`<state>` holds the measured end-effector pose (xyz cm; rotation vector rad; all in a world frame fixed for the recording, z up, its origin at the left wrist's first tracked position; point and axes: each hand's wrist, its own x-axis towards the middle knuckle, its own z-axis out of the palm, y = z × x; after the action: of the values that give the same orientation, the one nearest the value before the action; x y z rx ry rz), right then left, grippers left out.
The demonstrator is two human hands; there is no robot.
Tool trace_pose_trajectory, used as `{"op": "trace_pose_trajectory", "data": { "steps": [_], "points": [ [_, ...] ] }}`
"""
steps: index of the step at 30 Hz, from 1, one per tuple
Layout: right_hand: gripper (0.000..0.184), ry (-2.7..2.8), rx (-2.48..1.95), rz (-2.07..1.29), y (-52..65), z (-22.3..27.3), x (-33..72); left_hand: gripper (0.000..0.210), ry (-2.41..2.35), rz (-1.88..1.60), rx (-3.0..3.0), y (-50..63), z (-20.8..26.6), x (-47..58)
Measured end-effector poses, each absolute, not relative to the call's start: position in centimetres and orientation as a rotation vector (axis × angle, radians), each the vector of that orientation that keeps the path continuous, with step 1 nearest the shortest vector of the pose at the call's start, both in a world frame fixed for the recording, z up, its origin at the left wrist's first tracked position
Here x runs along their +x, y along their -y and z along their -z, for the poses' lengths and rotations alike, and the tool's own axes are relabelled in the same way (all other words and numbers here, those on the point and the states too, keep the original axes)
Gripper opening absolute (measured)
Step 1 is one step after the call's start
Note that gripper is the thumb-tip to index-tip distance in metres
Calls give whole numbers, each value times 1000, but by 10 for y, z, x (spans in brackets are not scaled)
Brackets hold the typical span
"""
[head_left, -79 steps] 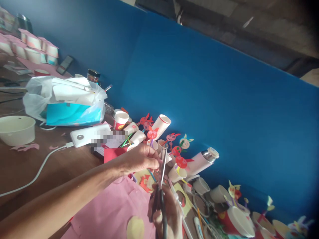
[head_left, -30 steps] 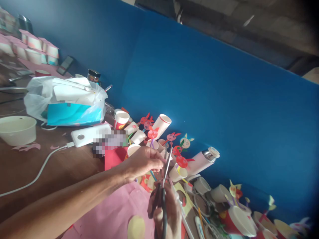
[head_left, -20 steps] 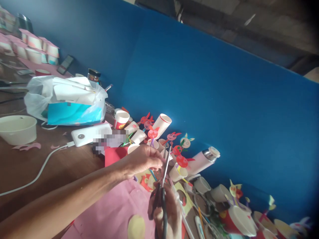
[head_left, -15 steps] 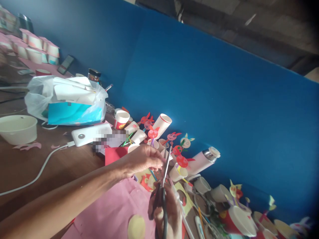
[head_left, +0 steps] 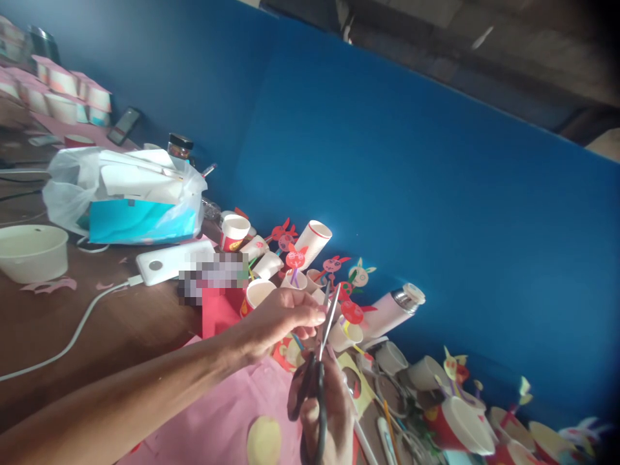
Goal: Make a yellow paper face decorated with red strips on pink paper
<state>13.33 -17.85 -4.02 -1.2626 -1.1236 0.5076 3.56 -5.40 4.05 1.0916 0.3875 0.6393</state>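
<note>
My right hand grips a pair of scissors by the black handles, blades pointing up and slightly parted. Right beside the blades, my left hand is closed with thumb and fingertips pinched together; whatever lies in the pinch is too small to make out. Below the hands spreads pink paper with a pale yellow oval on it. A sheet of red paper lies behind my left wrist. Just past the scissors, a red paper rabbit face stands in a paper cup.
A pink thermos leans near the blue wall. More cups with paper figures, such as a red-and-white cup, crowd the right. To the left are a power bank with a cable, a stuffed plastic bag and a white bowl.
My left hand has shifted slightly right, closer to the blades. The scissor blades stand a little wider apart and tilt more to the right.
</note>
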Motion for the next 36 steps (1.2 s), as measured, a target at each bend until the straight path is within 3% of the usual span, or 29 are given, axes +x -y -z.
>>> {"op": "trace_pose_trajectory", "data": {
  "steps": [36],
  "points": [
    [61, 1127, -1344, -512, 181, 45, 127, 10, -455, -560, 1261, 35, -51, 24]
  ]
}}
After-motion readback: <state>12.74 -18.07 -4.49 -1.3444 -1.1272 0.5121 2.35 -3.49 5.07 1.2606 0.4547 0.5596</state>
